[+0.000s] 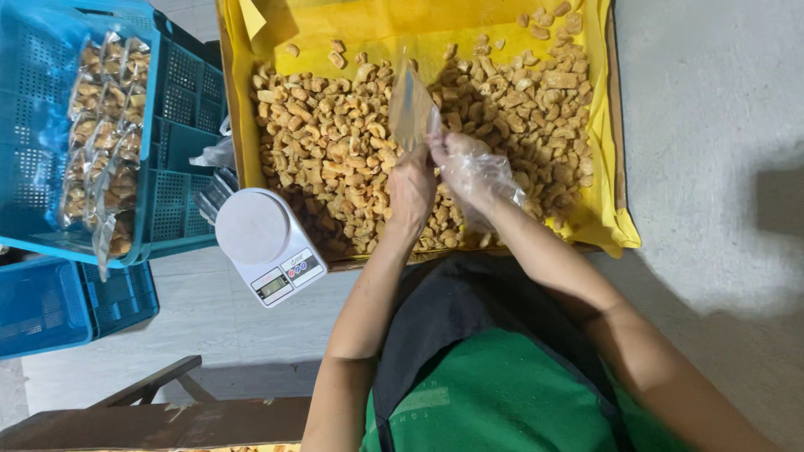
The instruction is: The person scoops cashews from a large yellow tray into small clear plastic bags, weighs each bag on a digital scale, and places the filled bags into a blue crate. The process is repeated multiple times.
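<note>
Left hand (412,186) pinched on clear pouch (412,107) at frame centre, gloved right hand (471,167) likely gripping its edge too, over fried snack pieces (335,159), white scale (266,234) lower left.

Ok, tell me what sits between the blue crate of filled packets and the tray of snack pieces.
In the head view, a white kitchen scale sits between the blue crate and the yellow-lined tray, with crumpled clear plastic just above it.

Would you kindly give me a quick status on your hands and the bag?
Left hand bare, gripping clear bag. Right hand gloved, at bag mouth. Bag held over snack tray; nothing in the way.
</note>
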